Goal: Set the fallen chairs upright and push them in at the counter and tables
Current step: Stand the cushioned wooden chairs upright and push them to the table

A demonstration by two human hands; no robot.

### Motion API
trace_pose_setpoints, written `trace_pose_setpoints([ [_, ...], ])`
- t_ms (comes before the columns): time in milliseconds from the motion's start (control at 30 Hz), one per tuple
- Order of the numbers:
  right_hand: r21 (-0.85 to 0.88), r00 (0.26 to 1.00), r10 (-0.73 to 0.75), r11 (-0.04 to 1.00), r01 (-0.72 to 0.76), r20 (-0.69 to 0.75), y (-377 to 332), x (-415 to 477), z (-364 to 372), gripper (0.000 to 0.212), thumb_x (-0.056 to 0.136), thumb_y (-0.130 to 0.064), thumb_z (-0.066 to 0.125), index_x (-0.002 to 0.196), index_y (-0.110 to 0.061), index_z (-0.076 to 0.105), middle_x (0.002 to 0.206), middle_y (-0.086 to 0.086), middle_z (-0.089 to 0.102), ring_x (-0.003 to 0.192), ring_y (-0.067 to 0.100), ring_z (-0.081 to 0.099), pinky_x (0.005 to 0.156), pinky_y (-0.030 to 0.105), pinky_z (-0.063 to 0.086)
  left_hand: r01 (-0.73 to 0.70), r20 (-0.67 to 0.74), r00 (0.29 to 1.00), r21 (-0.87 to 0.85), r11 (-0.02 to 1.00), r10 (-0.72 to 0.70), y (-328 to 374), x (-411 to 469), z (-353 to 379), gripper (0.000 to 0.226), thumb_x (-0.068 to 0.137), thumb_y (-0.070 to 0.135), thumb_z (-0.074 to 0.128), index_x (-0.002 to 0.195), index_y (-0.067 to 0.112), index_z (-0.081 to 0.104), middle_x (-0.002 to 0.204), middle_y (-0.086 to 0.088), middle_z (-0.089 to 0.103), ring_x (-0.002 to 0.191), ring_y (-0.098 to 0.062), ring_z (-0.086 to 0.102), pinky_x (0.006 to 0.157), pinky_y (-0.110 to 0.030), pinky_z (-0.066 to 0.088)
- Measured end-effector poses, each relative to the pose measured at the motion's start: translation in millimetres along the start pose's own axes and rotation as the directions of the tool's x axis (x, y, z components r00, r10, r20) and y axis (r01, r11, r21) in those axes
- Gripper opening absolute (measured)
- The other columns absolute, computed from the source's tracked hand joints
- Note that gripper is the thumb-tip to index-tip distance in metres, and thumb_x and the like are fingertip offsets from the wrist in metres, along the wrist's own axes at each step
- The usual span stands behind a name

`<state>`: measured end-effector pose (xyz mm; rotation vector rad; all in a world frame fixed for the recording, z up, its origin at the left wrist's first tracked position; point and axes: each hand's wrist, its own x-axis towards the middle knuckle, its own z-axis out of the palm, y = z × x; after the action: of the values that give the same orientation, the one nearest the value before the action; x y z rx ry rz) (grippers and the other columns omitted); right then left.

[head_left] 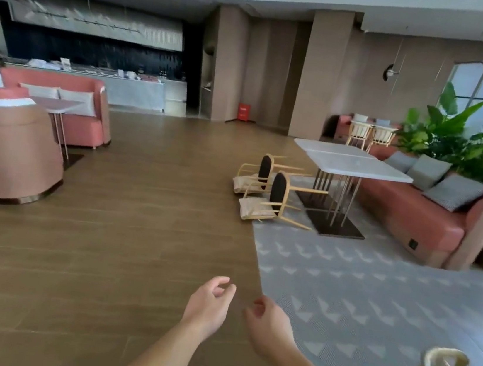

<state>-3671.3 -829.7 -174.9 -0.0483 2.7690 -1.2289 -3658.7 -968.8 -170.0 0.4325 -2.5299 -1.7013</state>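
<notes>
Wood floor [137, 215], grey rug [374, 286], fallen chairs [266, 192]

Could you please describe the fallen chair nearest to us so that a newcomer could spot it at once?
Find the white marble table in front of the pink sofa. Two wooden chairs lie tipped over beside it. The nearer chair lies at the grey rug's edge, while the farther chair lies behind it.

Two bare forearms reach into view, with no sleeves, watch, bracelet or rings showing. The left hand [208, 304] and right hand [268, 327] wear no gloves, and their fingernails are short.
</notes>
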Motion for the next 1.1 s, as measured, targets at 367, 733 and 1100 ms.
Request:
trace_pose_setpoints([
  [367, 0.119, 0.999, 0.017, 0.993, -0.022, 0.043, -56, 281, 10, 0.033, 0.090, -0.037, 0.047, 0.117, -0.018, 0.052, 0.098, -0.007, 0.056, 0.085, 0.013, 0.054, 0.067, 0.024, 0.040, 0.034, -0.069, 0.997, 0.034, 0.999, -0.031, 38, 261, -4, 0.029, 0.092, 0.044, 0.051, 0.119, 0.036, 0.057, 0.102, 0.017, 0.058, 0.087, 0.004, 0.055, 0.065, -0.012, 0.038],
  [733, 0.240, 0.998, 0.063, 0.969, -0.061, 0.001, -136, 517, 19, 0.033, 0.092, -0.046, 0.039, 0.110, -0.023, 0.056, 0.092, -0.012, 0.059, 0.076, 0.003, 0.054, 0.055, 0.020, 0.035, -0.001, -0.065, 0.998, -0.048, 0.999, -0.002, 73, 504, -28, 0.031, 0.093, 0.043, 0.049, 0.122, 0.033, 0.055, 0.115, 0.009, 0.060, 0.103, -0.011, 0.058, 0.091, -0.030, 0.044],
  [1100, 0.279, 0.991, 0.106, 0.957, -0.081, -0.077, -231, 765, 55, 0.033, 0.093, -0.051, 0.034, 0.077, -0.028, 0.052, 0.080, -0.009, 0.058, 0.080, 0.011, 0.056, 0.068, 0.031, 0.038, -0.004, -0.021, 1.000, -0.138, 0.990, 0.001, 98, 778, -72, 0.036, 0.096, 0.042, 0.040, 0.126, 0.027, 0.054, 0.118, 0.008, 0.059, 0.110, -0.016, 0.056, 0.100, -0.042, 0.042],
])
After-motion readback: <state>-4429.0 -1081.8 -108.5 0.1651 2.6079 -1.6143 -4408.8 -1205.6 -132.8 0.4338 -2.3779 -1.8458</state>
